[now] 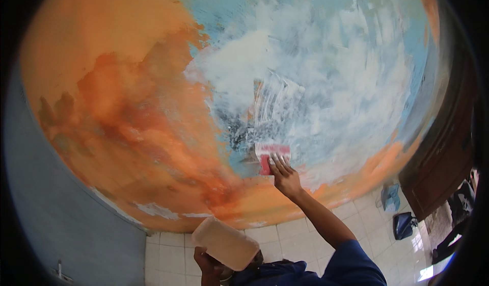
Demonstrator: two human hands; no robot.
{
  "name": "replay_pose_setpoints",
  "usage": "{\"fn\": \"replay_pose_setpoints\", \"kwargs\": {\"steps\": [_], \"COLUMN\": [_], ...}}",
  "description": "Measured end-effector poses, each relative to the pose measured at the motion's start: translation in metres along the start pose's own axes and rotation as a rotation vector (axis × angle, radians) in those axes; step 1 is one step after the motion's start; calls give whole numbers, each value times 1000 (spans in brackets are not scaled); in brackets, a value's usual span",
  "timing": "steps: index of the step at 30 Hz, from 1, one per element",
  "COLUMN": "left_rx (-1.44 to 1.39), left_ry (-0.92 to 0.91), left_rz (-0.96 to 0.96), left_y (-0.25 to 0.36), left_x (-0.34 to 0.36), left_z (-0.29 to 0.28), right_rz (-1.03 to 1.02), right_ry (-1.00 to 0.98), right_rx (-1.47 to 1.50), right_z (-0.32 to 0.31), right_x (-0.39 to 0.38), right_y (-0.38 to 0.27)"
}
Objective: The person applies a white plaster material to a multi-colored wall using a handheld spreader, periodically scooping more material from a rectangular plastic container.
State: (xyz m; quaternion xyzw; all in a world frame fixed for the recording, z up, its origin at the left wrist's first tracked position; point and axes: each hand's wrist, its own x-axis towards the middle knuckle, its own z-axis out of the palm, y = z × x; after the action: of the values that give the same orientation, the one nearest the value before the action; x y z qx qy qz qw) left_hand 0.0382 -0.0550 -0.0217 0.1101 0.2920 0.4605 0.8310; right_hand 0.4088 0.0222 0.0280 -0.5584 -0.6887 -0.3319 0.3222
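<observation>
My right hand [285, 179] holds a red, flat spreader [271, 148] with white smears, pressed on the painted wall [142, 107] below a patch of rough white strokes. White material also coats my fingertips. The wall is orange on the left and pale blue with broad cloudy white on the right, with a darker mottled area left of the spreader. Low at the centre, my left hand [206, 260] grips a beige rectangular board or container [226, 240] by its side; its far face hides part of what is under it.
A grey surface [66, 194] with a metal fitting borders the left. White floor tiles [285, 235] run along the wall's foot. At right stand a dark red-brown door [433, 169], a blue bag-like item [390, 197], a dark object [403, 225] and some dark items by a bright opening.
</observation>
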Motion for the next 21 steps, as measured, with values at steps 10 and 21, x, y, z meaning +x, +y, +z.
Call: {"fn": "replay_pose_setpoints", "kwargs": {"steps": [10, 21], "left_rx": [-30, -4], "left_ry": [113, -10], "left_rz": [-25, 128], "left_y": [-7, -7], "left_x": [0, -16], "left_z": [4, -5], "right_rz": [-46, -177], "right_ry": [435, -29], "right_rx": [-173, 157], "right_z": [-121, -39], "right_x": [178, -2], "right_y": [47, -11]}}
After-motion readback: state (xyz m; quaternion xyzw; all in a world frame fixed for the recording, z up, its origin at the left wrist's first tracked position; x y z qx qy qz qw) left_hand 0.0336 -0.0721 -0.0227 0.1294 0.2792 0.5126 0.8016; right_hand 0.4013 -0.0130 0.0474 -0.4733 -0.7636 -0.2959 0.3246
